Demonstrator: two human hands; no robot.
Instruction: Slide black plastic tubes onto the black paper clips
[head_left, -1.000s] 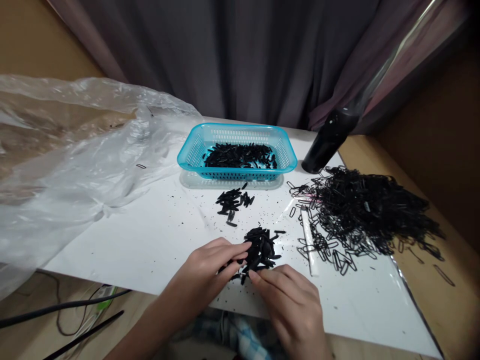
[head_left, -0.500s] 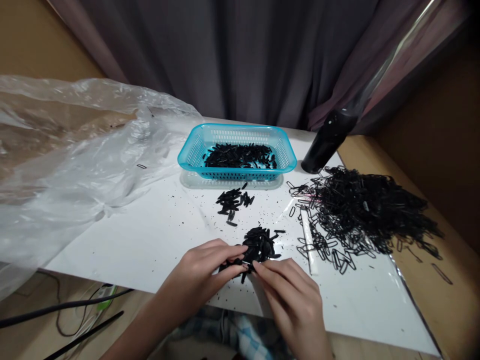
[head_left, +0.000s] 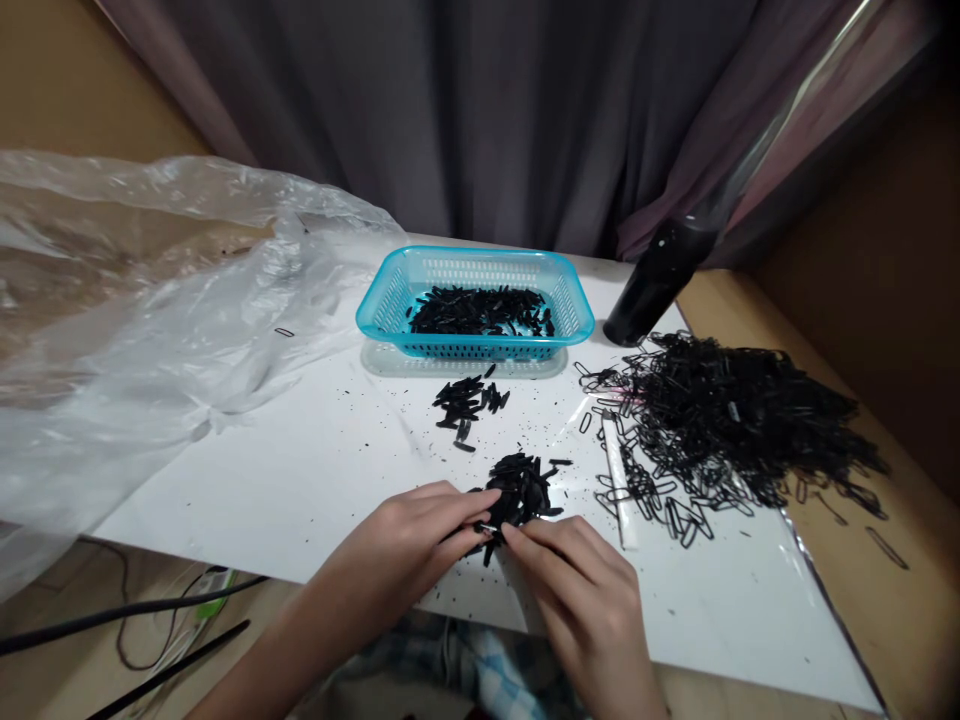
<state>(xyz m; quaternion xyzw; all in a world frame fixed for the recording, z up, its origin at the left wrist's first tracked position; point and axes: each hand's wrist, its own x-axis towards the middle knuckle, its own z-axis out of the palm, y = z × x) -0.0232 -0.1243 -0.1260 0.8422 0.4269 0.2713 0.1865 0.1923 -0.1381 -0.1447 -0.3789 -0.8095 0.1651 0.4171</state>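
Observation:
My left hand [head_left: 427,530] is closed, thumb and fingers pinched at the near edge of a small heap of flat black strips [head_left: 521,485]. Between those fingertips a small dark piece shows in part. Close beside it, my right hand [head_left: 589,590] has its thumb and forefinger pressed together at the same spot. Whatever lies between the right fingertips is too hidden to name. Just beyond the heap sits a second, smaller cluster of black strips [head_left: 461,400].
A blue plastic basket [head_left: 382,300] holding black strips stands at the back. To the right lies a big pile of thin black wire-like loops [head_left: 750,420], near a white strip [head_left: 616,480] and a dark cylinder [head_left: 652,285]. Clear plastic sheeting [head_left: 150,350] covers the left.
Both hands stay at the heap's near edge. The right fingertips have shifted slightly left, and the left fingers have moved a little; the piles look the same.

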